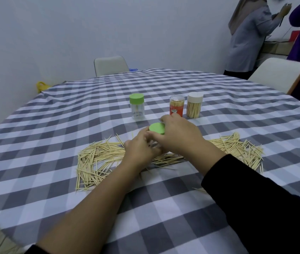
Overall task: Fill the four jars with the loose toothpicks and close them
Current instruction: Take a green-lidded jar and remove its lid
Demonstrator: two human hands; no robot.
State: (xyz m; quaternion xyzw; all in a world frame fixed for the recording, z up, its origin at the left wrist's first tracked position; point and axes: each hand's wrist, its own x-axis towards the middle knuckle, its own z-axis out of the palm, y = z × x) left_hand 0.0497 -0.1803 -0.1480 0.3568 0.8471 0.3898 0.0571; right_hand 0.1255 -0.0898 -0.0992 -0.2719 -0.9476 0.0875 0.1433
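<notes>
A clear jar with a green lid [157, 128] stands at the table's middle, its body mostly hidden by my hands. My left hand [139, 149] wraps the jar's body. My right hand [180, 136] grips the green lid from the right. Loose toothpicks [98, 158] lie in a pile at the left, and more toothpicks [241, 149] lie at the right. Farther back stand a second green-lidded jar [137, 106], nearly empty, an orange-labelled jar [177, 105] full of toothpicks, and a white-lidded jar [194, 105], also full.
The round table [54, 198] carries a grey and white checked cloth. Two pale chairs [110, 65] [278, 74] stand at the far side. Two people stand at the back right [250, 37]. A yellow object [42, 86] lies by the wall at the left.
</notes>
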